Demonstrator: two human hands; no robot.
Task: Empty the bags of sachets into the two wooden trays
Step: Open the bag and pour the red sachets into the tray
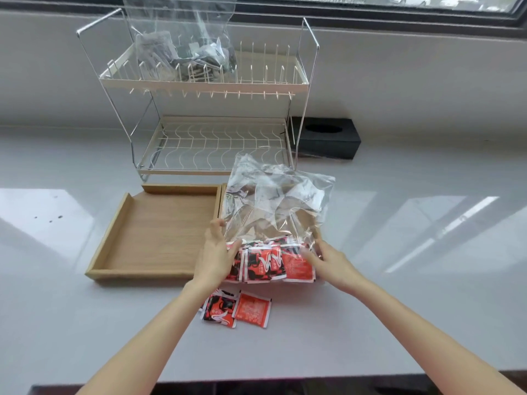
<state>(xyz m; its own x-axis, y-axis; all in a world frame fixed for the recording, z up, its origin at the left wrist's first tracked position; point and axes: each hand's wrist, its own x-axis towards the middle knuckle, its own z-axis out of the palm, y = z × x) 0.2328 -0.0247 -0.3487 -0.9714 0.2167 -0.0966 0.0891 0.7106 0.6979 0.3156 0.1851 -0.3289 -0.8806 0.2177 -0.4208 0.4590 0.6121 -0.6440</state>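
A clear plastic bag lies over the right wooden tray, hiding most of it. Several red sachets spill from the bag's near edge. My left hand holds the bag's left near corner, pressed against the sachets. My right hand grips the bag's right near corner. The left wooden tray holds nothing. Loose red sachets lie on the counter in front of the trays. A second clear bag with dark sachets rests on the rack's upper tier.
A two-tier white wire dish rack stands behind the trays. A black tissue box sits to its right by the wall. The counter's near edge runs just below my forearms.
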